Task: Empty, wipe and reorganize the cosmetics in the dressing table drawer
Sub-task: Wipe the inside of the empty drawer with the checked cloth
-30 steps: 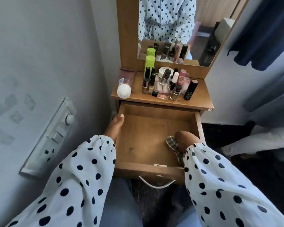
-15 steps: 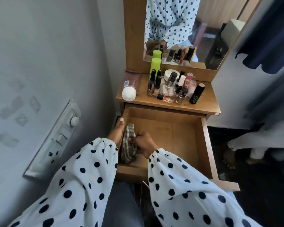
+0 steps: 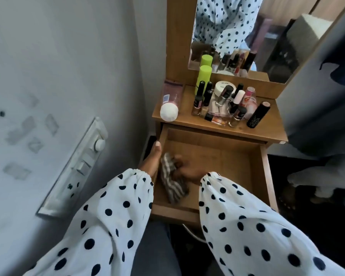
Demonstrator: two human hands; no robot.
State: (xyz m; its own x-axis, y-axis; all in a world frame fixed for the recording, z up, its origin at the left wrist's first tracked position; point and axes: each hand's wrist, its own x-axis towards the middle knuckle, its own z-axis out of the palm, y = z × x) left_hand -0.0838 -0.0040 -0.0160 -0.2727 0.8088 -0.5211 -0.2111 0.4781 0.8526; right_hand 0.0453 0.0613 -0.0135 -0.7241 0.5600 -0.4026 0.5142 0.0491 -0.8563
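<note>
The wooden drawer [image 3: 257, 172] is pulled out and holds no cosmetics. My right hand [image 3: 189, 169], blurred, presses a striped grey cloth [image 3: 172, 185] against the drawer's inside left wall and floor. My left hand [image 3: 152, 158] grips the drawer's left wall from outside, thumb on top. The cosmetics [image 3: 223, 104] stand crowded on the dressing table top [image 3: 267, 132]: a lime green bottle [image 3: 203, 76], a white jar [image 3: 223, 87], several nail polish bottles, a black tube [image 3: 257, 115], and a toppled clear bottle with a white cap [image 3: 169, 104].
A mirror [image 3: 247, 36] rises behind the table top. A grey wall with a white switch panel [image 3: 80, 166] stands close on the left. Dark cloth [image 3: 343, 62] hangs at the right. A metal drawer handle [image 3: 193, 235] pokes out below the front.
My right hand swept the cloth from the drawer's right front across to the left wall and now rubs there. The left hand has stayed on the left wall. The view shifted slightly.
</note>
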